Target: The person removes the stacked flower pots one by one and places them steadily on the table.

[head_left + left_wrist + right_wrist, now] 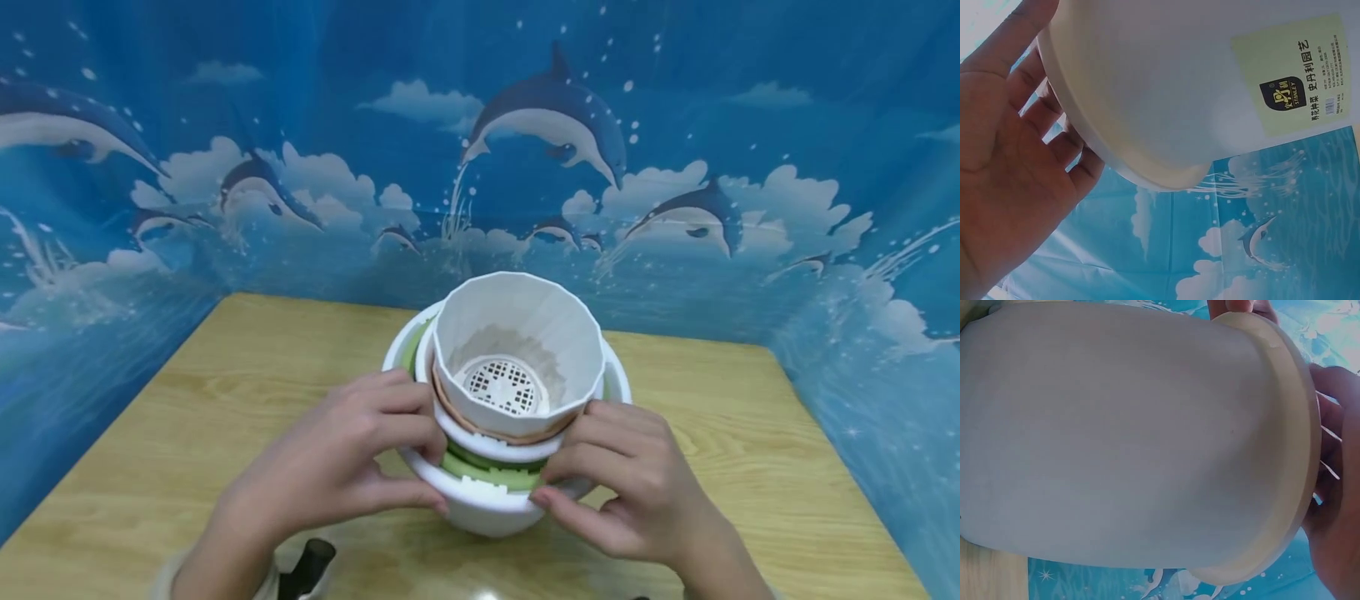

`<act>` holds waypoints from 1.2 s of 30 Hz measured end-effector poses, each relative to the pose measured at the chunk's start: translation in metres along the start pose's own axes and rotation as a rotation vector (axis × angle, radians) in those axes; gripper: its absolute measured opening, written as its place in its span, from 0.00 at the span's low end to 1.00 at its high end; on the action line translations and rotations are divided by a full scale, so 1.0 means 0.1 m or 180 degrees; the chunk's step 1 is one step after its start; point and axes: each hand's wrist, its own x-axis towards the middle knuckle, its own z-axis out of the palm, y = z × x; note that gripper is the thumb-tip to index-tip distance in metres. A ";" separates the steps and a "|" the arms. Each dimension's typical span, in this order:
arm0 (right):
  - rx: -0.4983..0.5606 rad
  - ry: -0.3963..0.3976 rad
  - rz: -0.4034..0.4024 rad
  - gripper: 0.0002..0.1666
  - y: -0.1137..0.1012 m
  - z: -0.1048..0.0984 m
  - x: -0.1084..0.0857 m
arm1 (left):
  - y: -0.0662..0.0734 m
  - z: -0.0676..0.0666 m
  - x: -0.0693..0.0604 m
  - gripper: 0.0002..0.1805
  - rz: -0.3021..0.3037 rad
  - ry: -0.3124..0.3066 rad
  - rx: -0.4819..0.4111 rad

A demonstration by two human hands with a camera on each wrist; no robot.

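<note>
Several plastic flower pots stand nested on the table. The outermost is a big white flower pot; inside it show a green pot rim, a second white rim, an orange-brown rim and a faceted white pot with a grid of drainage holes. At the near left, my left hand grips the big pot's rim, thumb outside, fingers over the edge. My right hand holds the near right of the rim likewise. The left wrist view shows a pale green label on the pot's side.
Beneath the pots is a wood-grain table. A blue curtain printed with dolphins and clouds surrounds its back and sides. A black cylindrical piece shows beside my left wrist.
</note>
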 end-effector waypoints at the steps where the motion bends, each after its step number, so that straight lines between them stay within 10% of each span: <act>1: 0.0047 0.0085 0.0057 0.14 0.00 0.00 -0.01 | 0.00 0.00 0.00 0.14 0.0010 0.0004 0.0000; 10: -0.0580 0.0986 0.0429 0.14 0.02 0.03 -0.07 | 0.01 0.00 -0.03 0.14 -0.0016 -0.0010 0.0070; 22: -0.0709 0.0486 0.0544 0.16 0.05 0.02 -0.09 | 0.02 0.04 -0.01 0.15 0.0005 0.0005 0.0072; 36: -0.0771 0.0652 0.0536 0.13 0.05 0.06 -0.11 | 0.00 0.05 -0.01 0.15 0.0093 0.0058 0.0115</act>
